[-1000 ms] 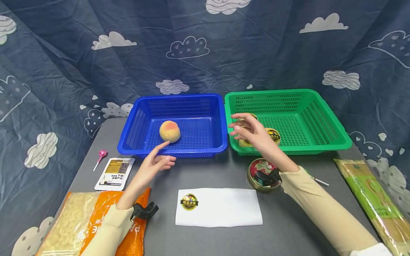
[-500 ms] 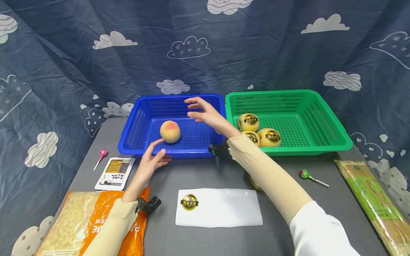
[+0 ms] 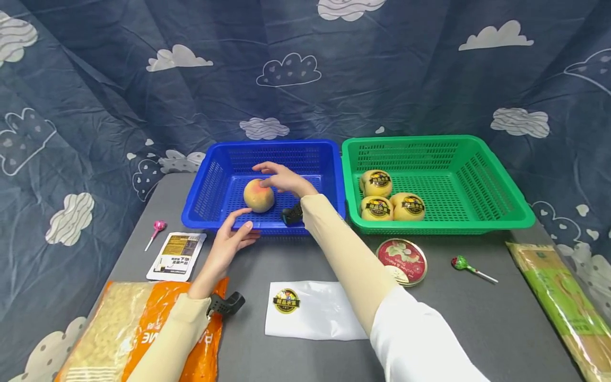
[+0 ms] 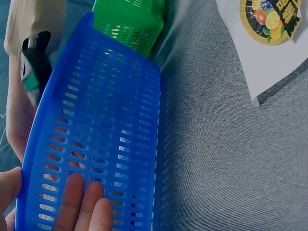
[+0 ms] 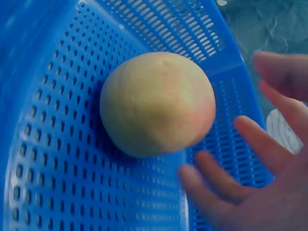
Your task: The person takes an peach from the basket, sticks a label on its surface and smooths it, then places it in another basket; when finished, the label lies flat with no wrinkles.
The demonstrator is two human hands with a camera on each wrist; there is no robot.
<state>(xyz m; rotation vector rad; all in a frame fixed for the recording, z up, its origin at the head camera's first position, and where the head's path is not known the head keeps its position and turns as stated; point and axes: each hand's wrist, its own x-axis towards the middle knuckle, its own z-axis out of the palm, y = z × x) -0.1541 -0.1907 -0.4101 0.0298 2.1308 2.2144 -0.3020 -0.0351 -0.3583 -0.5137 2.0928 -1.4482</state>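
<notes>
A peach (image 3: 258,196) with a red blush sits in the blue basket (image 3: 221,224), towards its left side. Above and right of the peach, my right hand (image 3: 284,179) hovers with spread, bent fingers; in the right wrist view those fingers (image 5: 255,144) stand apart from the peach (image 5: 156,103). My left hand (image 3: 228,241) grips the basket's front rim. In the left wrist view several of its fingers (image 4: 89,204) lie against the outer wall of the blue basket (image 4: 108,96), with the thumb (image 4: 8,185) at the rim.
The green basket (image 3: 477,225) to the right holds 3 peaches (image 3: 408,206) wrapped with labels. In front lie a white sheet with a round sticker (image 3: 286,301), a red round tin (image 3: 402,261), lollipops (image 3: 470,268), a white pouch (image 3: 177,257), an orange bag (image 3: 153,329) and a green pack (image 3: 556,289).
My right hand has moved left from over the green basket into the blue one, beside the peach. The left hand has settled onto the blue basket's front rim.
</notes>
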